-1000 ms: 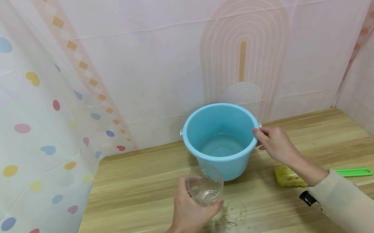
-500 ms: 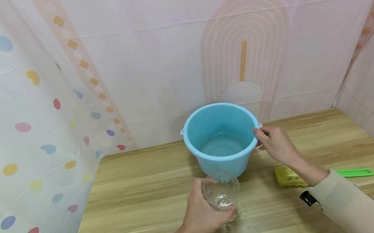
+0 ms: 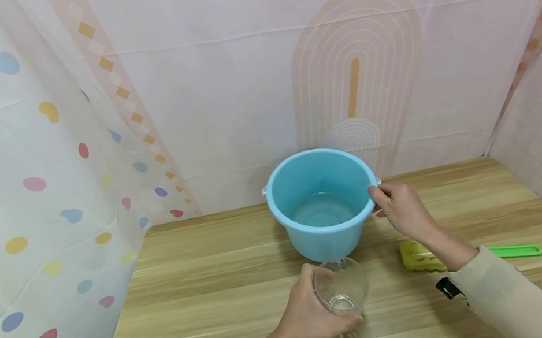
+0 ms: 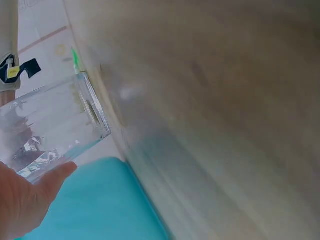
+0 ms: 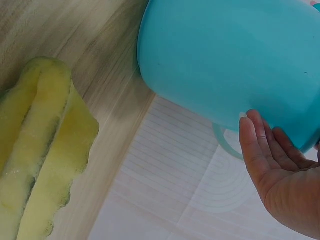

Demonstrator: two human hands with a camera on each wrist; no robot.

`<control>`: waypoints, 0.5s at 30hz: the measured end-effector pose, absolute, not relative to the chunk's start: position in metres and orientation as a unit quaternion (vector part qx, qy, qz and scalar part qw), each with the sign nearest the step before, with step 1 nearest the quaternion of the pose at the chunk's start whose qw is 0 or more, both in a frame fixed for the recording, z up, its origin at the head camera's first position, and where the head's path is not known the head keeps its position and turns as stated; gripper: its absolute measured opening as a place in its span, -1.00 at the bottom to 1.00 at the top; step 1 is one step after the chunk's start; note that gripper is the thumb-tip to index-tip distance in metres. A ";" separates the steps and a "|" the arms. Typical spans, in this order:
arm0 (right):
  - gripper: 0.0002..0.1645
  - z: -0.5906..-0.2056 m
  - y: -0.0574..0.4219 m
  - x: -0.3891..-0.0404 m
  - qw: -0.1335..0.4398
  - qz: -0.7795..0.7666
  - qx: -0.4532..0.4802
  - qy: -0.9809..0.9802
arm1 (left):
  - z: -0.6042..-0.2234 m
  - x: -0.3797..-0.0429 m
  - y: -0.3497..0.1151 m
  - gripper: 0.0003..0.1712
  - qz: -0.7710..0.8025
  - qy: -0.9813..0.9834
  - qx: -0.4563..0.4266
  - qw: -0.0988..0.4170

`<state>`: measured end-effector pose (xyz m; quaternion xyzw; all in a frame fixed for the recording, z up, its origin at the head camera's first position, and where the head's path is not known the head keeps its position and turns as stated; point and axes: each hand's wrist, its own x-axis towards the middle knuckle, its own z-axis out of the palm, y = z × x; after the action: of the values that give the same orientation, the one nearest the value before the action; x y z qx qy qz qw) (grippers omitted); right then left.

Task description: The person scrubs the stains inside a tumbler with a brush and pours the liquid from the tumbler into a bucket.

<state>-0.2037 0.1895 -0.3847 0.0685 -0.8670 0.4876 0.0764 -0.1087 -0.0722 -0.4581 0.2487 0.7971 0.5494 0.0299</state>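
My left hand (image 3: pixel 306 318) holds a clear plastic cup (image 3: pixel 342 284) from its left side, thumb and fingers curled around it. The cup is in front of a light blue bucket (image 3: pixel 326 239), just above or on the tabletop; I cannot tell which. Shallow water (image 3: pixel 321 210) covers the bucket's bottom. At the bucket's right edge, my right hand (image 3: pixel 403 209) grips the rim, thumb on top and fingers below on the outside. The right wrist view shows these fingers (image 5: pixel 260 142) against the bucket wall (image 5: pixel 225 55). In the left wrist view, the cup (image 4: pixel 55 125) appears see-through.
A yellow sponge brush (image 3: pixel 415 257) with a green handle (image 3: pixel 517 251) lies right of the bucket, partly under my right forearm. The wooden table (image 3: pixel 204 284) meets a patterned curtain (image 3: pixel 220 112) behind the bucket. Dotted fabric (image 3: pixel 32 257) hangs at the left.
My left hand has moved the cup to the right across the front of the bucket. The wet spots seen on the table earlier are now hidden or gone. The right hand stays on the rim.
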 end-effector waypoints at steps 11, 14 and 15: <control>-0.50 -0.384 0.190 -0.202 0.076 0.487 0.068 -0.867 | -0.460 -0.107 -0.063 -0.09 0.525 0.811 0.255 0.035; -0.50 -0.385 0.190 -0.202 0.076 0.486 0.067 -0.868 | -0.459 -0.107 -0.064 -0.08 0.518 0.815 0.257 0.038; -0.50 -0.384 0.190 -0.202 0.076 0.486 0.066 -0.868 | -0.459 -0.107 -0.064 -0.08 0.515 0.816 0.257 0.039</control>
<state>-0.2020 0.1900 -0.3845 0.0660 -0.8684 0.4856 0.0758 -0.1068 -0.0639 -0.4585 0.2574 0.8165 0.5154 0.0386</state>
